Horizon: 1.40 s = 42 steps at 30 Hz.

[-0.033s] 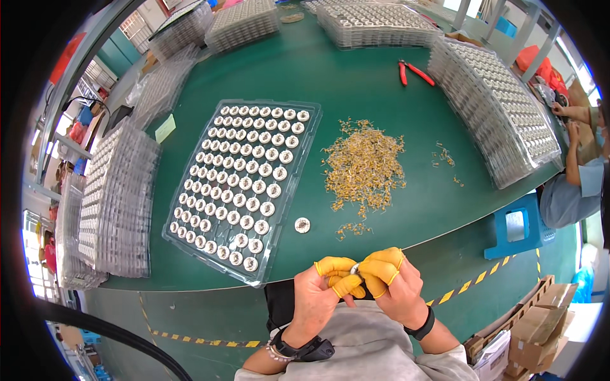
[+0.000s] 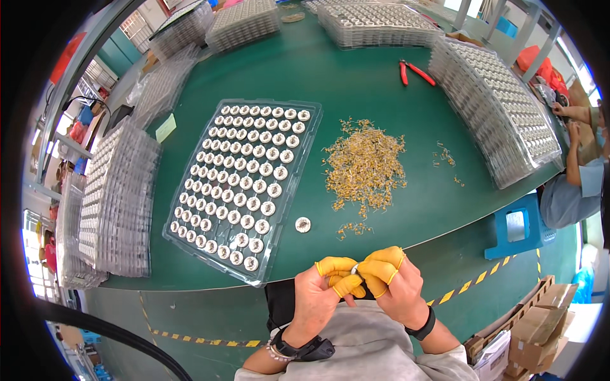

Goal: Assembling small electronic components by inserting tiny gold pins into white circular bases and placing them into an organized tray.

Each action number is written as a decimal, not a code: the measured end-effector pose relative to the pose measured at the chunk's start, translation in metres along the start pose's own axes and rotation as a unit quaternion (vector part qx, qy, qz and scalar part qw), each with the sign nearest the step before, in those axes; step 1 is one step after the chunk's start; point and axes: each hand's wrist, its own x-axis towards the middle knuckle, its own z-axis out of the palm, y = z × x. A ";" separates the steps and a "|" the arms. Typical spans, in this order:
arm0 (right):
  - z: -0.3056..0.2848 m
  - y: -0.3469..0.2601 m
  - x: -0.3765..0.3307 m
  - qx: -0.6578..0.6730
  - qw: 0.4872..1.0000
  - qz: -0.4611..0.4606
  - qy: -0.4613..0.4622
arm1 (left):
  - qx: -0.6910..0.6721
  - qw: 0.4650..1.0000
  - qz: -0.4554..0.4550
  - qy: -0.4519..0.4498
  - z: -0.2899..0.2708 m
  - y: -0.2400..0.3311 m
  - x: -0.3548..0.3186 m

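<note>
Just in front of the table's near edge, my left hand (image 2: 316,297) and my right hand (image 2: 406,293) meet, with yellow covers on several fingers. Both are closed around a small white round part (image 2: 354,269), mostly hidden by the fingertips. Whether another small piece is pinched there I cannot tell. A similar white disc with a dark centre (image 2: 303,225) lies alone on the table beyond my hands. To its left is a clear plastic tray (image 2: 287,197) with rows of such discs. A heap of small yellow components with wire leads (image 2: 363,166) lies to the right of the tray.
Stacked filled trays stand at the left (image 2: 117,203), the right (image 2: 502,114) and the far side (image 2: 378,28) of the green table (image 2: 267,70). Red-handled pliers (image 2: 416,73) lie at the far right. A blue stool (image 2: 520,225) and a seated person (image 2: 575,184) are beyond the right edge.
</note>
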 end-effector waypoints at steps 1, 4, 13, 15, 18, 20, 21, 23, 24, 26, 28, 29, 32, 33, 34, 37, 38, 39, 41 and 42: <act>-0.003 0.001 0.001 0.024 0.999 0.021 -0.027 | 0.022 1.000 0.005 0.002 0.000 0.000 0.000; -0.008 0.005 0.003 0.085 0.993 0.058 -0.066 | 0.174 0.981 0.083 0.010 -0.004 -0.004 -0.003; -0.016 0.009 0.008 0.152 0.972 0.166 -0.068 | 0.092 0.994 0.058 0.011 -0.002 0.006 -0.002; -0.019 0.016 0.017 0.007 0.996 0.076 -0.040 | 0.016 0.999 0.029 0.004 -0.006 0.007 -0.003; -0.014 0.029 0.024 -0.118 0.991 0.043 -0.041 | -0.026 1.000 0.006 0.012 -0.007 0.012 -0.001; -0.010 0.033 0.029 -0.139 0.989 0.026 -0.033 | -0.011 1.000 0.006 0.006 -0.009 0.012 -0.001; -0.009 0.033 0.032 -0.177 0.982 0.016 -0.059 | -0.019 1.000 0.009 0.004 -0.009 0.011 -0.001; -0.009 0.032 0.035 -0.214 0.973 0.007 -0.085 | -0.027 1.000 0.012 0.003 -0.006 0.011 -0.001; -0.010 0.030 0.037 -0.220 0.970 0.004 -0.100 | -0.039 0.999 0.017 0.014 -0.002 0.013 0.000; -0.012 0.029 0.038 -0.227 0.967 0.002 -0.115 | -0.050 0.998 0.021 0.026 0.000 0.014 0.002; -0.013 0.029 0.038 -0.224 0.966 -0.003 -0.131 | -0.079 0.997 -0.011 0.002 -0.001 0.014 0.003; -0.015 0.029 0.038 -0.224 0.966 -0.003 -0.132 | -0.080 0.997 -0.012 0.002 -0.002 0.013 0.004; -0.019 0.030 0.037 -0.203 0.969 0.016 -0.143 | -0.062 0.998 -0.007 -0.019 -0.003 0.011 0.005; -0.020 0.032 0.034 -0.203 0.970 0.027 -0.132 | -0.048 0.999 -0.007 -0.018 -0.003 0.011 0.004; -0.021 0.033 0.033 -0.203 0.971 0.039 -0.121 | -0.034 0.999 -0.008 -0.017 -0.003 0.011 0.004; -0.019 0.030 0.035 -0.210 0.970 0.009 -0.120 | -0.035 0.999 -0.022 -0.006 -0.001 0.012 0.004; -0.019 0.029 0.035 -0.209 0.970 0.010 -0.120 | -0.034 0.999 -0.022 -0.006 -0.002 0.011 0.004; -0.020 0.028 0.035 -0.210 0.969 -0.004 -0.130 | -0.023 1.000 -0.018 -0.012 -0.003 0.009 0.004; -0.020 0.028 0.036 -0.209 0.968 -0.018 -0.141 | -0.010 1.000 -0.014 -0.016 -0.002 0.008 0.004; -0.019 0.028 0.037 -0.212 0.965 -0.022 -0.155 | -0.021 1.000 -0.005 -0.014 0.002 0.009 0.005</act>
